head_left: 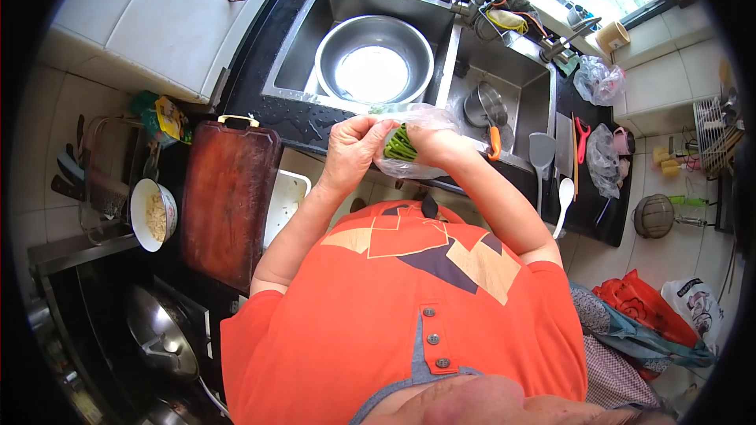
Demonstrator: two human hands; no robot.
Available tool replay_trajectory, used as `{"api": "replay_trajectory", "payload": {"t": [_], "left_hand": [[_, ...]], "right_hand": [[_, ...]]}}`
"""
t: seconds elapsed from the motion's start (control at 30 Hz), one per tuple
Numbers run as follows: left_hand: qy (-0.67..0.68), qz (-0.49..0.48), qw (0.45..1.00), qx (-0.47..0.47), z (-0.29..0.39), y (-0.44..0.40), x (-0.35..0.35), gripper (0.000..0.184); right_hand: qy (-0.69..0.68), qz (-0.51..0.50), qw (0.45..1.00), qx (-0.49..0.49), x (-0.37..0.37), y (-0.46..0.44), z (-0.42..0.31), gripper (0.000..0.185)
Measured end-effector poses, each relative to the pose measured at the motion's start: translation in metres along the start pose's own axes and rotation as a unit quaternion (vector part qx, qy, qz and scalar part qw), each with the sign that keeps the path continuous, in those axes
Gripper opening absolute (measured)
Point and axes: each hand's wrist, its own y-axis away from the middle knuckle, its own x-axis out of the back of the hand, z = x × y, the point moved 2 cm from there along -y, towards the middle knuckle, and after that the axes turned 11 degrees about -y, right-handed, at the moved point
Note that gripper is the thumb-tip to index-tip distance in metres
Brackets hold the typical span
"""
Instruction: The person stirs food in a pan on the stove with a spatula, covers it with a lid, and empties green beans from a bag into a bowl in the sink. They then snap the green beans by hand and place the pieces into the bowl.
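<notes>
Keeping the green stalks [401, 144] together in one straight bundle seems to me the most important point at this moment. They are inside a thin plastic bag [409, 168], between the two hands, near the front edge of the tabletop [305, 123] and just on the person's side of the steel basin [335, 46]. The fingers of the right hand [435, 144] are closed around the bundle, and the cut ends point toward the left hand [353, 152]. The left thumb and forefinger are pressed together and appear to pinch the edge of the film, but what exactly is between the tips I cannot tell. For good work, the right hand should hold with an even and moderate pressure, because a hard squeeze could crush or bend the stalks. The left hand should take only the film, with the tips, and draw it gently along the bundle, not across it, so the cut ends do not make a hole. If the plastic sticks to itself, it would be better to rub it softly than to pull strongly. Some care is also needed on the right side: an orange handle [494, 144] lies close to the right forearm, so the elbow should make only small movements.
</notes>
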Motion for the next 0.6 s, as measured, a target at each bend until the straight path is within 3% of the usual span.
{"api": "replay_trajectory", "payload": {"t": [0.13, 0.2, 0.23, 0.27, 0.33, 0.4, 0.43, 0.5, 0.53, 0.57, 0.6], "left_hand": [[-0.019, -0.020, 1.000, -0.011, 0.002, -0.003, -0.005, 0.016], [-0.040, -0.032, 0.999, -0.001, 0.005, -0.010, -0.009, 0.017], [-0.024, -0.022, 0.999, -0.003, 0.009, -0.019, -0.014, 0.018], [-0.008, -0.013, 1.000, -0.007, 0.012, -0.030, -0.018, 0.019], [0.035, -0.046, 0.998, -0.006, 0.027, -0.054, -0.031, 0.021], [0.050, -0.051, 0.997, -0.009, 0.051, -0.077, -0.053, 0.020], [0.015, -0.069, 0.997, -0.008, 0.073, -0.086, -0.064, 0.019], [-0.084, -0.128, 0.988, -0.005, 0.097, -0.110, -0.093, 0.018], [-0.145, -0.165, 0.975, -0.005, 0.103, -0.125, -0.112, 0.019], [-0.287, -0.157, 0.942, -0.070, 0.101, -0.140, -0.129, 0.021], [-0.424, -0.146, 0.884, -0.131, 0.090, -0.152, -0.146, 0.024]], "right_hand": [[-0.019, 0.084, 0.996, 0.034, -0.028, -0.017, 0.020, 0.020], [0.019, 0.158, 0.980, 0.117, -0.020, -0.013, 0.021, 0.020], [-0.098, 0.122, 0.984, 0.086, 0.005, -0.007, 0.011, 0.019], [-0.074, 0.094, 0.991, 0.053, -0.021, -0.022, 0.039, 0.025], [-0.140, 0.164, 0.974, 0.064, -0.041, -0.042, 0.078, 0.049], [-0.415, 0.119, 0.902, 0.013, -0.034, -0.051, 0.095, 0.062], [-0.385, 0.127, 0.910, 0.086, -0.004, -0.039, 0.073, 0.057], [-0.368, 0.012, 0.921, 0.129, 0.072, -0.005, 0.021, 0.048], [-0.366, 0.014, 0.921, 0.135, 0.062, -0.007, 0.029, 0.048], [-0.430, 0.123, 0.873, 0.193, 0.042, -0.017, 0.047, 0.050], [-0.536, 0.165, 0.801, 0.209, 0.028, -0.022, 0.058, 0.052]]}}
